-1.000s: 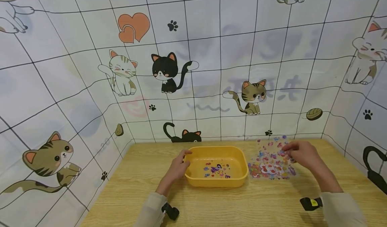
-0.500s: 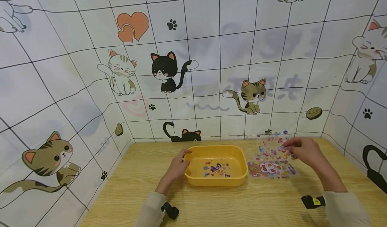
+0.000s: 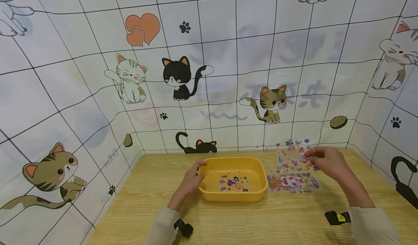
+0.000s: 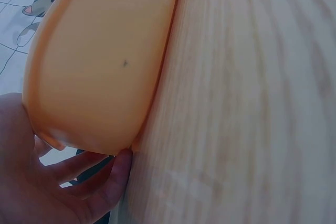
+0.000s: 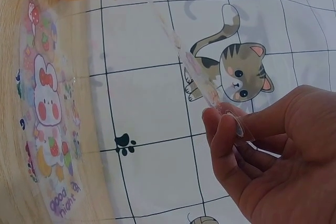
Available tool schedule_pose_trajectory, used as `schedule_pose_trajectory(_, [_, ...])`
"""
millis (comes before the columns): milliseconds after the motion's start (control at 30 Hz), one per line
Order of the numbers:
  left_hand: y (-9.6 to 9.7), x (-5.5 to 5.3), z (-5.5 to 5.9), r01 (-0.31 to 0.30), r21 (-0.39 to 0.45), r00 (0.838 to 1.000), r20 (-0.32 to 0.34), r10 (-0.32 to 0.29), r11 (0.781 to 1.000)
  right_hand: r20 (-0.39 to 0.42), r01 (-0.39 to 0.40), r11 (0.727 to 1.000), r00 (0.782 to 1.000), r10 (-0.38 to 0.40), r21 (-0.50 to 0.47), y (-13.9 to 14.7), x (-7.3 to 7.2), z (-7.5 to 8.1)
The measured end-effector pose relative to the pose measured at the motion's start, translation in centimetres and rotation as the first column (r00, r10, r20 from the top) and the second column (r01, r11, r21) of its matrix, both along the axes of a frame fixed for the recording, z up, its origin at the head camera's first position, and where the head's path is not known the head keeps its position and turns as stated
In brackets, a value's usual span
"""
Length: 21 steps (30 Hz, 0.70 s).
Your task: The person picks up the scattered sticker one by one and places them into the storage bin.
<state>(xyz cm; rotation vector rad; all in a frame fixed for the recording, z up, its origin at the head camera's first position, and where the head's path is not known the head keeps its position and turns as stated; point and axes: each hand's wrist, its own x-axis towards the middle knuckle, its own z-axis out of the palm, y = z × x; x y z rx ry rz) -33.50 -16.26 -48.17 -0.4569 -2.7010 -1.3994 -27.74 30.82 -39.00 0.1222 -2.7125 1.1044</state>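
My left hand point(image 3: 192, 178) grips the left end of a yellow plastic tub point(image 3: 233, 197), with fingers at its rim. The left wrist view shows fingertips point(image 4: 124, 161) against the tub's end wall, low by the table. Several small colourful stickers point(image 3: 233, 182) lie on the tub's floor. At the right, my right hand point(image 3: 328, 161) pinches the edge of a clear sticker sheet point(image 3: 290, 158) between thumb and fingers. In the right wrist view this sheet point(image 5: 202, 77) appears nearly edge-on, raised. Below it, another sheet point(image 3: 289, 181) with a white rabbit print lies flat on the table.
The wooden table point(image 3: 228, 223) meets a cloth wall point(image 3: 222, 74) printed with a grid and cartoon cats behind and at both sides. A black strap-like object point(image 3: 405, 179) stands at the far right edge. Black wrist cameras point(image 3: 184, 227) sit by both sleeves.
My right hand has risen slightly with the clear sticker sheet, which now stands higher and more apart from the rabbit-print sheet. The left hand and tub have stayed in place.
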Motion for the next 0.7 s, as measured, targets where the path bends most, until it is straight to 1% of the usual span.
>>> schedule_pose_trajectory(233, [0.0,0.1,0.0,-0.006,-0.003,1.000,0.000,0.006,1.000,-0.012,-0.028,0.999,1.000,0.027,-0.017,-0.7,0.1,0.2])
schedule_pose_trajectory(400, [0.0,0.0,-0.1,-0.010,-0.003,1.000,0.002,0.010,1.000,-0.044,-0.052,0.999,0.998,0.052,0.003,-1.7,0.4,0.4])
schedule_pose_trajectory(700, [0.0,0.0,-0.1,-0.010,-0.008,1.000,0.007,0.010,1.000,-0.058,-0.078,0.996,0.995,0.081,0.043,-2.9,0.2,0.0])
